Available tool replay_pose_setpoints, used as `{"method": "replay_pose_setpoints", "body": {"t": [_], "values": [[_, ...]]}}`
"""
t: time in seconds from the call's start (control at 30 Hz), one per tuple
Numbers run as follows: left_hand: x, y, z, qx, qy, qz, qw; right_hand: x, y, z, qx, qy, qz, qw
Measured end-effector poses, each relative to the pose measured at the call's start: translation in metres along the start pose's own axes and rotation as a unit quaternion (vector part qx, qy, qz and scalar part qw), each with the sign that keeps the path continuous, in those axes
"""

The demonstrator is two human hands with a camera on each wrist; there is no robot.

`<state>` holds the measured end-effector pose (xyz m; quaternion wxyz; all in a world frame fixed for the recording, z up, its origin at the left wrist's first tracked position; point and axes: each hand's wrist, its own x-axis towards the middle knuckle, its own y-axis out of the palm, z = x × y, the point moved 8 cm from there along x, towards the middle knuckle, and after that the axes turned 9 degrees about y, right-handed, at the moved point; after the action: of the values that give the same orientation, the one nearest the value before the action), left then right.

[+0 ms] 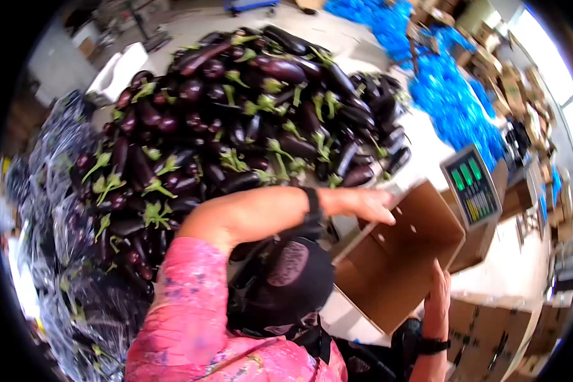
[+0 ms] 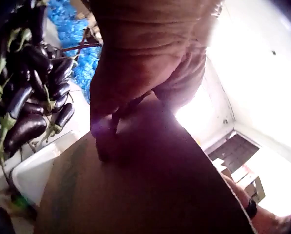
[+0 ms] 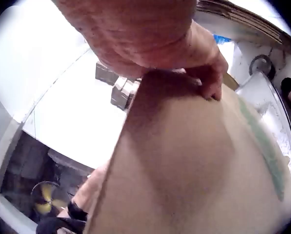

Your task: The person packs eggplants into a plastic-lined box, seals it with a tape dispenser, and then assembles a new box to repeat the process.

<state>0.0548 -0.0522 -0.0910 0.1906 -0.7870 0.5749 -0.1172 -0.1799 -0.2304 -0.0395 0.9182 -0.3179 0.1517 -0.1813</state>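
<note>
Tilted between both hands is an open brown cardboard box (image 1: 395, 267), its bare inner walls facing up in the head view. My left hand (image 1: 366, 205) grips the far side's rim. In the left wrist view, fingers (image 2: 104, 141) bend down over the outer face of the cardboard (image 2: 135, 195). The opposite side is held by my right hand (image 1: 437, 296). From the right wrist, that hand curls over the top edge, with a fingertip (image 3: 212, 91) on the outer panel (image 3: 170, 161), which carries a green printed stripe.
A large heap of eggplants (image 1: 235, 121) lies left of and beyond the box. Just right stands a scale display (image 1: 471, 184) with green digits. Blue plastic bags (image 1: 452, 108) pile up behind; clear plastic sheeting (image 1: 63, 223) lines the left. A closed carton (image 1: 490, 331) sits at lower right.
</note>
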Motion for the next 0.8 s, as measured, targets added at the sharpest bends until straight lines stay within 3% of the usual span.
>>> {"method": "replay_pose_setpoints", "body": {"t": [0.03,0.07,0.1,0.13,0.17,0.2,0.27,0.3,0.37,0.43,0.47,0.53,0.57,0.6,0.63,0.7,0.73,0.77,0.8], "values": [[-0.002,-0.006,0.007,-0.025,-0.004,0.021,0.999,-0.002,-0.004,0.000,0.033,0.013,-0.013,0.999],[-0.004,-0.001,0.038,-0.134,-0.030,0.023,0.990,-0.003,-0.007,-0.001,0.066,0.025,-0.026,0.997],[-0.012,-0.001,0.036,-0.243,-0.036,-0.007,0.969,-0.004,-0.013,-0.024,0.106,0.069,-0.026,0.992],[-0.025,0.006,0.036,-0.400,-0.081,0.007,0.913,-0.005,-0.019,-0.048,0.146,0.112,-0.030,0.983],[-0.024,0.017,0.039,-0.500,-0.028,-0.006,0.866,-0.006,-0.009,-0.083,0.403,0.298,-0.002,0.865],[-0.022,0.031,0.058,-0.529,-0.029,-0.045,0.847,-0.003,-0.008,-0.093,0.441,0.288,0.003,0.850],[-0.028,0.053,0.080,-0.529,-0.088,-0.047,0.842,-0.007,-0.005,-0.119,0.480,0.320,0.011,0.816],[-0.029,0.058,0.104,-0.492,-0.111,-0.088,0.859,-0.006,0.003,-0.134,0.488,0.341,0.005,0.804],[-0.040,0.050,0.118,-0.288,-0.129,-0.169,0.934,0.005,0.024,-0.185,0.424,0.319,-0.071,0.845],[-0.042,0.044,0.112,-0.145,-0.118,-0.175,0.967,0.003,0.060,-0.175,0.473,0.418,-0.052,0.774],[-0.039,0.046,0.122,-0.096,-0.105,-0.159,0.977,0.013,0.087,-0.147,0.530,0.420,-0.057,0.734],[-0.025,0.084,0.173,-0.080,-0.099,-0.152,0.980,0.036,0.138,-0.164,0.658,0.373,0.047,0.653],[-0.018,0.101,0.193,-0.072,-0.095,-0.145,0.982,0.041,0.148,-0.179,0.639,0.343,0.104,0.680],[-0.008,0.105,0.167,-0.149,-0.070,-0.043,0.986,0.046,0.158,-0.194,0.617,0.308,0.158,0.707],[-0.011,0.110,0.166,-0.175,-0.109,-0.025,0.978,0.040,0.155,-0.193,0.500,0.306,0.159,0.794],[-0.009,0.116,0.187,-0.266,-0.103,-0.005,0.959,0.036,0.147,-0.172,0.237,0.293,0.141,0.916],[-0.005,0.108,0.195,-0.217,-0.057,0.020,0.974,0.039,0.138,-0.164,0.093,0.285,0.128,0.945],[-0.003,0.106,0.201,-0.170,-0.008,0.043,0.984,0.049,0.144,-0.201,0.008,0.213,0.069,0.974],[-0.012,0.106,0.203,-0.246,-0.102,0.015,0.964,0.055,0.150,-0.239,-0.088,0.150,-0.002,0.985]]}}
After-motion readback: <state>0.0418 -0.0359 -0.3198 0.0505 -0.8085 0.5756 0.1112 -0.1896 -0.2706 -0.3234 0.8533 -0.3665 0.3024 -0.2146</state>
